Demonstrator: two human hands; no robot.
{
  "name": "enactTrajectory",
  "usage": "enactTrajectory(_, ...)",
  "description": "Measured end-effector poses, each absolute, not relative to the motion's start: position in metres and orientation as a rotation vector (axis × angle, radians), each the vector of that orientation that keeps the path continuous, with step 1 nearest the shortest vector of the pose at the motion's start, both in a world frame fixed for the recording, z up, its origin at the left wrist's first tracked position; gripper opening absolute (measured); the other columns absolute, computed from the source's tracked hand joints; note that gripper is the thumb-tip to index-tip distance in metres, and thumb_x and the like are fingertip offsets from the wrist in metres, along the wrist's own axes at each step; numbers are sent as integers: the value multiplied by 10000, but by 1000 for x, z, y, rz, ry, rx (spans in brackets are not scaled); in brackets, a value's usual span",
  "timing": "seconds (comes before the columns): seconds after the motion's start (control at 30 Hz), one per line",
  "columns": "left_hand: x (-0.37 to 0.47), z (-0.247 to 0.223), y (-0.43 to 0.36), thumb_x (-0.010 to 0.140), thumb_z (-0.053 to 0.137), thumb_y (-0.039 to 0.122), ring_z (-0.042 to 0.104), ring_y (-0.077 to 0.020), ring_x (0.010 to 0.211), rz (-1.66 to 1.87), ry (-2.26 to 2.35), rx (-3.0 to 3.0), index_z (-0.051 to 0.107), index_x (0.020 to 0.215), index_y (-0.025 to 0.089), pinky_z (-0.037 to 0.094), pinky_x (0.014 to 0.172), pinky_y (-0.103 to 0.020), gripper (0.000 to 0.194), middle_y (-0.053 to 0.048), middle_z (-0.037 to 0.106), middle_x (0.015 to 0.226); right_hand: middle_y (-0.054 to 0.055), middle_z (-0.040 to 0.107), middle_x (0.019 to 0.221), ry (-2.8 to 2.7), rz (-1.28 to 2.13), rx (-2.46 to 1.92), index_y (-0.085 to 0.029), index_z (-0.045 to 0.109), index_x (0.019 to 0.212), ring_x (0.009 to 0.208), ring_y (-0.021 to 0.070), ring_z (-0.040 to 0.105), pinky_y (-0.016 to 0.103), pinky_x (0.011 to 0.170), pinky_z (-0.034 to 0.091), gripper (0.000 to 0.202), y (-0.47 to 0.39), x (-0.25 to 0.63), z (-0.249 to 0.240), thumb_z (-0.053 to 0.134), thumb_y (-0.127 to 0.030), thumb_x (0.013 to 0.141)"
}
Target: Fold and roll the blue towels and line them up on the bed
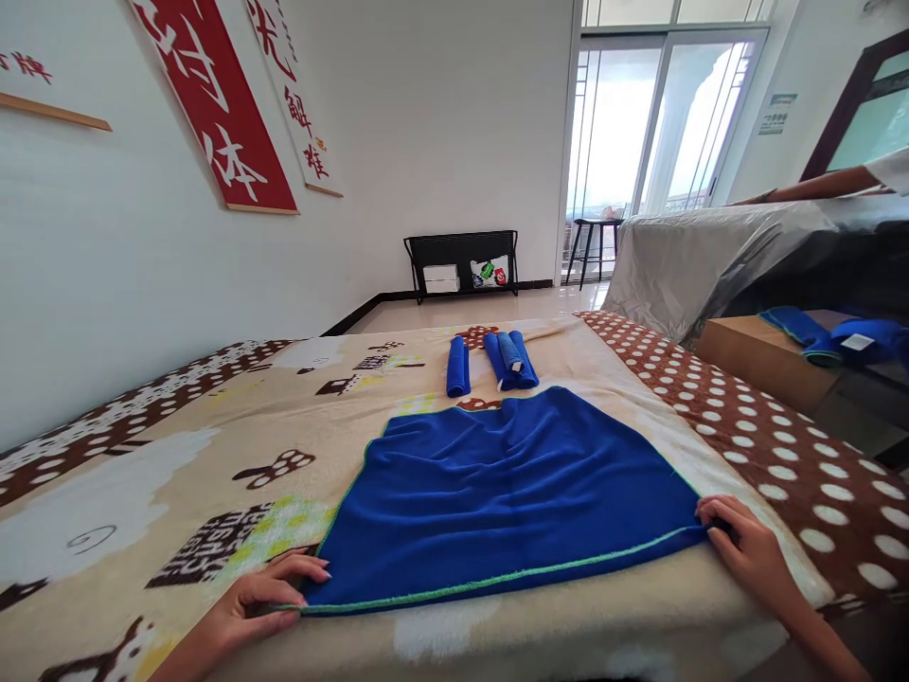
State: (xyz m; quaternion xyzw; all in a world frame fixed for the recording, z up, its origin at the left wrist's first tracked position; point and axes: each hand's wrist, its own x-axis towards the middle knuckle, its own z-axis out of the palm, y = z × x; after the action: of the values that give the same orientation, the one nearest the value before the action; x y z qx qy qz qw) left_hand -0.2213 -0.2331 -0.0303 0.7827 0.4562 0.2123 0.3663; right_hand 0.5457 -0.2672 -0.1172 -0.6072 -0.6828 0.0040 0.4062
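Note:
A blue towel [511, 493] with green stitched edging lies spread and wrinkled on a patterned blanket [440, 635]. My left hand [259, 597] pinches its near left corner between thumb and fingers. At the near right corner, my right hand [742, 545] grips the cloth the same way. The green near edge runs fairly straight between both hands. Just beyond the far edge sit a rolled blue towel [458, 367] and a small cluster of rolled blue towels [511, 360].
To the right, a cardboard box [767, 365] carries more blue towels [852, 336]. Behind it stands a surface under a clear plastic sheet [660, 256], where another person's arm [816, 187] reaches in. A black rack [461, 265] stands by the far wall, a stool [597, 248] near the glass door.

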Motion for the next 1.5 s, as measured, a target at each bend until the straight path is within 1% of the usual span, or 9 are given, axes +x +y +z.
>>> enactTrajectory(0.13,-225,-36,-231,859,686,408,577,-320,1268,592,1128,2029,813,884,316,292,1199,-564,159,-50,723,1202,61,671,931,-1723,10,-1533,-222,588,753,960,249,607,372,849,464,161,-267,545,-117,506,-320,852)
enactTrajectory(0.33,-226,-39,-232,869,680,393,572,-320,1280,661,1097,1991,813,919,328,349,1172,-546,157,-48,727,1185,64,671,966,-1712,29,-1537,-220,600,777,959,251,612,380,859,468,180,-268,547,-120,516,-356,862)
enactTrajectory(0.63,-220,-33,-236,860,685,413,563,-326,1279,662,1147,1978,815,867,304,296,1202,-555,170,-42,729,1174,71,675,946,-1679,76,-1549,-219,613,790,951,254,615,380,866,471,190,-265,548,-119,521,-374,852)
enactTrajectory(0.8,-217,-31,-241,875,677,401,552,-315,1292,655,1179,1980,811,855,284,268,1221,-527,179,-42,711,1220,64,675,954,-1663,65,-1560,-217,616,800,951,252,618,370,861,471,179,-266,546,-118,518,-362,841)
enactTrajectory(0.93,-214,-29,-243,861,683,442,552,-324,1292,699,1212,1937,807,839,270,306,1203,-524,213,-57,710,1225,66,677,961,-1677,65,-1563,-216,623,819,948,247,612,370,865,470,172,-265,547,-119,510,-343,844)
enactTrajectory(1.03,-214,-29,-242,848,685,469,567,-328,1272,698,1189,1930,811,843,286,330,1189,-525,223,-53,724,1186,67,679,929,-1687,51,-1549,-219,622,804,927,248,610,378,861,473,170,-264,546,-118,511,-343,839)
enactTrajectory(1.13,-215,-30,-239,847,681,469,577,-328,1258,693,1169,1942,813,852,295,340,1182,-525,219,-52,729,1169,60,675,893,-1682,11,-1549,-222,615,782,894,244,612,373,833,476,157,-263,543,-116,511,-329,827)
enactTrajectory(1.3,-215,-32,-238,846,681,462,588,-333,1236,707,1184,1961,809,816,285,352,1170,-536,221,-56,729,1163,51,672,897,-1687,-37,-1553,-225,614,798,907,239,611,364,836,469,131,-264,540,-116,505,-294,823)
enactTrajectory(1.5,-217,-38,-238,858,672,456,586,-323,1244,753,1155,1952,807,875,312,376,1154,-523,198,-45,724,1173,50,667,903,-1696,-44,-1545,-222,606,807,922,238,599,374,852,462,127,-264,541,-118,507,-294,842)
